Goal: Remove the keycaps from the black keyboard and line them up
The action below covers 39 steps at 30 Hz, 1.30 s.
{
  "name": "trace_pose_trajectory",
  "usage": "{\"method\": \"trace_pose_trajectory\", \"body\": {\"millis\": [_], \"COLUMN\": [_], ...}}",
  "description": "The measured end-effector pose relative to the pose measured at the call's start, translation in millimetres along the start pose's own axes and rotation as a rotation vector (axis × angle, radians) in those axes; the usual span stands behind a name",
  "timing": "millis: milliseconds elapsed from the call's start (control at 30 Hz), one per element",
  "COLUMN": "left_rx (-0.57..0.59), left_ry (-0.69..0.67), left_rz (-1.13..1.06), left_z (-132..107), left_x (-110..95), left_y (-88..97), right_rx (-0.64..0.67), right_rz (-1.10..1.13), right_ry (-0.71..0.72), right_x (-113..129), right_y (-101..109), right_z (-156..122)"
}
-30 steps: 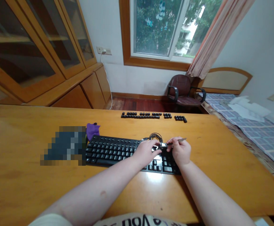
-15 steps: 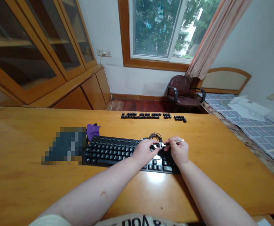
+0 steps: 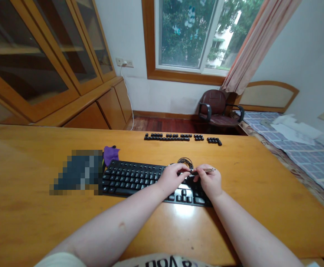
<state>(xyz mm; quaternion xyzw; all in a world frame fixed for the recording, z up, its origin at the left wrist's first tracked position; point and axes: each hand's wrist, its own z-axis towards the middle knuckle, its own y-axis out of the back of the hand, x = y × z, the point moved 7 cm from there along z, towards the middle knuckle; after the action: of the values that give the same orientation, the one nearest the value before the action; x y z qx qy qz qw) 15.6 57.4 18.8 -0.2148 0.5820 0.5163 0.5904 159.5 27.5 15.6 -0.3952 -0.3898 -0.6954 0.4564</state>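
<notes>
Black plastic is spread across the middle of the bench (image 3: 166, 231): a keyboard (image 3: 134, 178) is laid about midway between the near and far edges, its long axis run from left to right, roughly along the far edge. Its right-hand part is covered by both hands, so the keyboard is found directly beneath the fingers and extended well out to their left. Its right end is more closely reached by the right hand (image 3: 210, 181), while the stretch just left of that is covered by the left hand (image 3: 174, 178).

By the right fingers a thin tool (image 3: 208, 170) is pinched, held nearly level, with its inner end pointed at the left fingertips. The left thumb and forefinger are brought close together beside that end; whether anything is gripped between them cannot be told. Behind the hands, toward the far edge, a coiled cable (image 3: 185, 162) is set down. Loose keys (image 3: 167, 137) are lined up in grouped rows just inside the far edge. Past the keyboard's far left corner, a purple cloth (image 3: 111, 154) is placed.
</notes>
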Motion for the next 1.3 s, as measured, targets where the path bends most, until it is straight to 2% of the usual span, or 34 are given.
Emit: {"method": "trace_pose_trajectory", "body": {"millis": [100, 200, 267, 367, 533, 700, 800, 900, 967, 1000, 1100, 1167, 1233, 1300], "left_rx": [-0.053, -0.163, -0.207, -0.208, -0.127, -0.044, -0.062, -0.068, -0.050, -0.047, -0.051, -0.049, -0.046, -0.040], "left_ry": [0.111, 0.211, 0.263, 0.307, 0.256, 0.189, 0.162, 0.150, 0.158, 0.162, 0.173, 0.180, 0.183, 0.181], "left_rz": [-0.211, -0.433, -0.563, -0.665, -0.626, -0.522, -0.488, -0.430, -0.398, -0.390, -0.391, -0.392, -0.386, -0.383], "left_z": [3.6, 5.9, 7.1, 8.5, 8.4, 6.6, 5.5, 4.5, 4.1, 4.0, 3.8, 3.5, 3.0, 2.6], "left_x": [14.1, 25.3, 29.9, 33.2, 29.8, 24.6, 24.3, 23.9, 23.1, 22.4, 20.2, 19.8, 20.7, 22.1], "left_y": [1.1, 7.2, 9.7, 9.5, 4.5, -2.2, -2.7, -2.7, -3.5, -3.4, -2.4, -2.2, -2.1, -2.4], "right_rx": [0.033, -0.012, -0.036, 0.019, 0.171, 0.210, 0.166, 0.002, -0.096, -0.104, -0.042, 0.049, 0.119, 0.133], "right_rz": [-0.048, -0.101, -0.198, -0.386, -0.551, -0.556, -0.582, -0.671, -0.768, -0.826, -1.006, -1.110, -1.192, -1.228], "right_ry": [0.110, 0.231, 0.354, 0.483, 0.494, 0.537, 0.521, 0.416, 0.307, 0.255, 0.142, 0.066, -0.009, -0.068], "right_x": [9.0, 21.3, 32.7, 43.9, 43.8, 42.1, 41.4, 39.5, 32.2, 25.4, -6.2, -35.4, -63.4, -84.0], "right_y": [-1.6, 5.8, 10.8, 8.1, -11.0, -21.6, -14.4, 9.6, 28.2, 34.6, 44.4, 44.7, 44.6, 46.6], "right_z": [0.4, 0.7, 0.1, 0.0, 2.7, -1.7, -0.4, 14.9, 33.3, 44.6, 80.9, 101.3, 114.6, 121.7]}}
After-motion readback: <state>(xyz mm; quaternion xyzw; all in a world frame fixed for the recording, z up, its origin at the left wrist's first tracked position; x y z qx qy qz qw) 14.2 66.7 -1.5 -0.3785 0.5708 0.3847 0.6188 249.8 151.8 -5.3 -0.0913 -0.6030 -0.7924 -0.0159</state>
